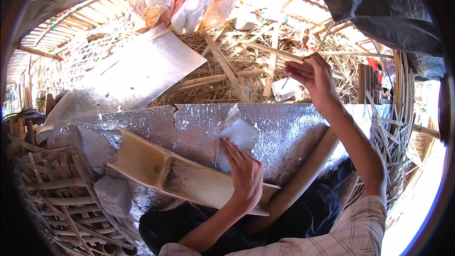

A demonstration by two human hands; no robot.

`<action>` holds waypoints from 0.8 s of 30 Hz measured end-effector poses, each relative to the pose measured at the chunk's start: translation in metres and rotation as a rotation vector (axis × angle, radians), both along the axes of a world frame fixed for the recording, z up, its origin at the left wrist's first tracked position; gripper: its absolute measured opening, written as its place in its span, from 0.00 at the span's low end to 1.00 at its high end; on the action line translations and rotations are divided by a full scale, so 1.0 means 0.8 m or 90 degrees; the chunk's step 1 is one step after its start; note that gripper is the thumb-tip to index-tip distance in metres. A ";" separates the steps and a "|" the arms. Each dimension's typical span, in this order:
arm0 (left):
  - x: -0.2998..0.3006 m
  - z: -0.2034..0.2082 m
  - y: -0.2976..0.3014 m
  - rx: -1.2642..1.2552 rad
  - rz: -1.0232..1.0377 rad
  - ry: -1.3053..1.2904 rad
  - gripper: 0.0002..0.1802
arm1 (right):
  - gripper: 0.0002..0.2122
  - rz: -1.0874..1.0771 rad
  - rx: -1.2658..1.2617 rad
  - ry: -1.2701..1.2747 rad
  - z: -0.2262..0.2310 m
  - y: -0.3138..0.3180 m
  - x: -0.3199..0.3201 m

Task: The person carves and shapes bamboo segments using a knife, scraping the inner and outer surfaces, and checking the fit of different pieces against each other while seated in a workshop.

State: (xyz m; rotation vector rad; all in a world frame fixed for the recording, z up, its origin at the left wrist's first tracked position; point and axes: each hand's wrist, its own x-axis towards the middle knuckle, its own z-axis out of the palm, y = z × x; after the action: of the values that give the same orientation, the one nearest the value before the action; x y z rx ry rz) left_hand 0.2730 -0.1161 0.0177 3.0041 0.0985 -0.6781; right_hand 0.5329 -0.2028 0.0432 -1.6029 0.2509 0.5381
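Observation:
My left hand (245, 176) reaches over a split bamboo half (189, 176), its outstretched fingertips resting on a pale whitish patch (241, 135). That patch lies on a silver foil-faced sheet (199, 125), which spreads across in front of me. Raised further out on the right, my right hand (313, 77) is closed on one end of a flat bamboo strip (270, 50) that points away to the left. The split bamboo lies hollow side up, with a node wall across it. Part of it is hidden behind my left wrist.
A round pole (303, 173) slants beside the split bamboo. A grey lump (113, 196) sits near a woven bamboo lattice (61, 199) at left. Beyond lie another silver sheet (130, 73), loose strips (227, 66) and straw. Upright bamboo slats (403, 95) stand at right.

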 end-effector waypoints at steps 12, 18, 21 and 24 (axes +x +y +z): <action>-0.008 -0.008 0.000 -0.034 0.005 -0.105 0.29 | 0.07 0.008 0.053 -0.036 0.146 -0.148 -0.187; -0.043 -0.039 0.011 -0.158 0.066 -0.162 0.30 | 0.06 -0.019 0.049 -0.103 0.150 -0.219 -0.273; -0.064 -0.037 0.031 -0.316 0.113 -0.243 0.24 | 0.08 -0.032 0.110 -0.151 0.177 -0.236 -0.311; -0.081 -0.011 0.034 -0.352 0.099 -0.523 0.11 | 0.10 -0.055 0.178 -0.201 0.202 -0.254 -0.358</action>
State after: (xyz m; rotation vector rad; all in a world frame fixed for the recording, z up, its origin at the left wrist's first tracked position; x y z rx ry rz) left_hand 0.2079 -0.0889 0.0090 2.4543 0.0800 0.4863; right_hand 0.2466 -0.4061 0.2051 -1.3733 0.0055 0.2357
